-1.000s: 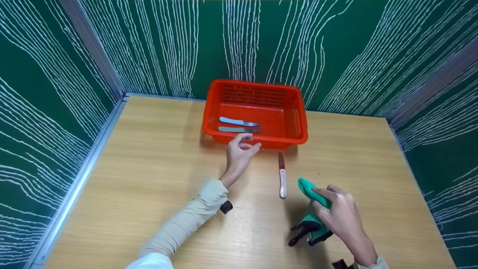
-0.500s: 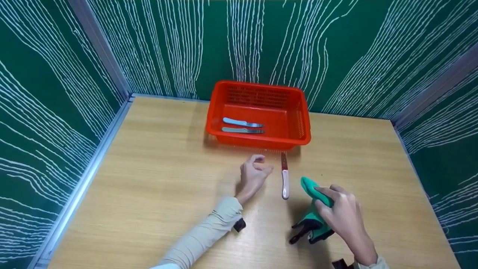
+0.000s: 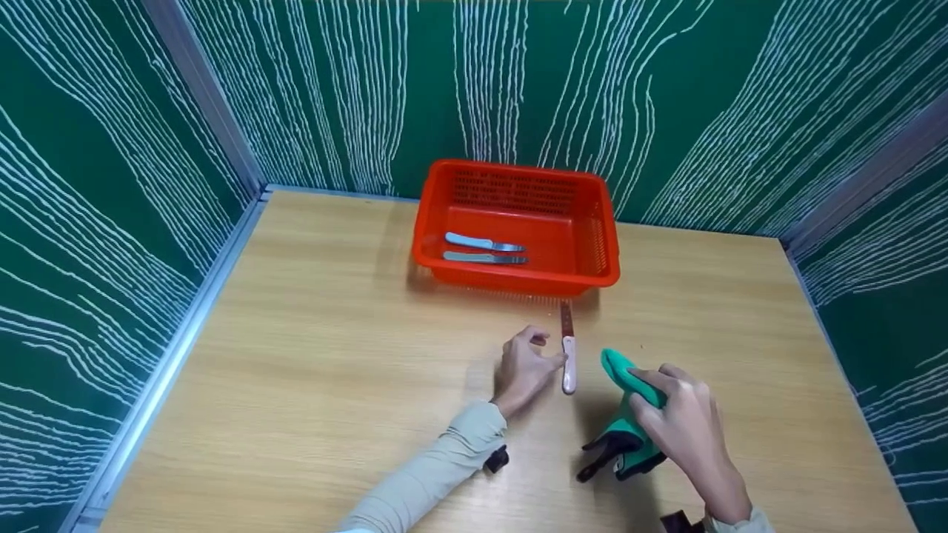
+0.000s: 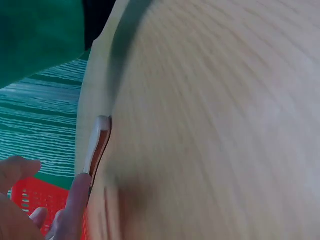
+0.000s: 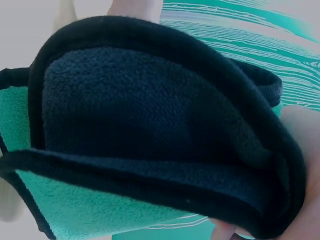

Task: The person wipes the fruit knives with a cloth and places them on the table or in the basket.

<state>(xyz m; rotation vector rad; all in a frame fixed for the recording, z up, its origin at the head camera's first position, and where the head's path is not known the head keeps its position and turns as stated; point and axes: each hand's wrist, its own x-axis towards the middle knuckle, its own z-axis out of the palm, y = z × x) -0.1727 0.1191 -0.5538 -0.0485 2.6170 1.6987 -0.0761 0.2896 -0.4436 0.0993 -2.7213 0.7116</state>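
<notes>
A small knife (image 3: 569, 366) lies on the wooden table, its pale handle toward me and its reddish-brown blade pointing at the red basket. My left hand (image 3: 527, 370) is just left of it, with a fingertip (image 4: 80, 182) right at the handle and the other fingers apart from it. My right hand (image 3: 685, 418) pinches the top of a green cloth pouch (image 3: 626, 370) with black edging, to the right of the knife. In the right wrist view the dark mouth of the pouch (image 5: 125, 110) gapes toward the camera.
Behind the knife stands the red plastic basket (image 3: 518, 280) with perforated sides. Two knives, one with a light-blue handle (image 3: 468, 240) and one with a grey-green handle (image 3: 466, 257), lie inside it. Green walls with white lines enclose the table (image 3: 311, 333) on three sides.
My left hand has come back from the basket's front rim and moved right to the handle of the knife on the table. My right hand keeps its hold on the pouch.
</notes>
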